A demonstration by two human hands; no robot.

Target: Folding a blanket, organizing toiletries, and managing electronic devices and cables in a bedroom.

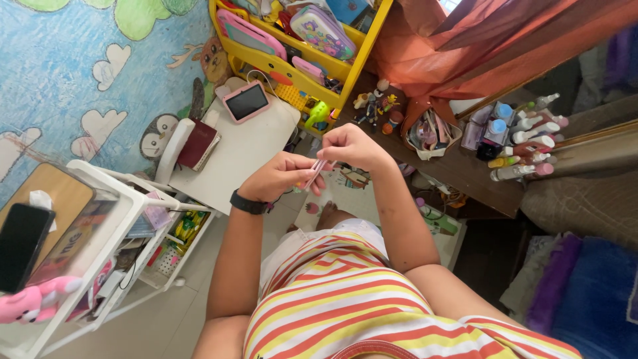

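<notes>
Striped shirt below, both hands pinch pink stick near shelf

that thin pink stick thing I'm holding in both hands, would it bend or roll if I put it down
The thin pink stick, pinched between left hand and right hand, looks straight, so probably stiff. It seems slim and light; if round, it may roll.

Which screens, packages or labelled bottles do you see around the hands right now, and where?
Tablet: on the white desk, pink frame, dark screen.
Phone: far left on the white cart, black slab, screen dark.
Bottles: right, on the dark shelf, white and clear tubes with pink, blue and yellow caps.
Left hand and right hand: both pinch a thin pinkish strip.
</notes>
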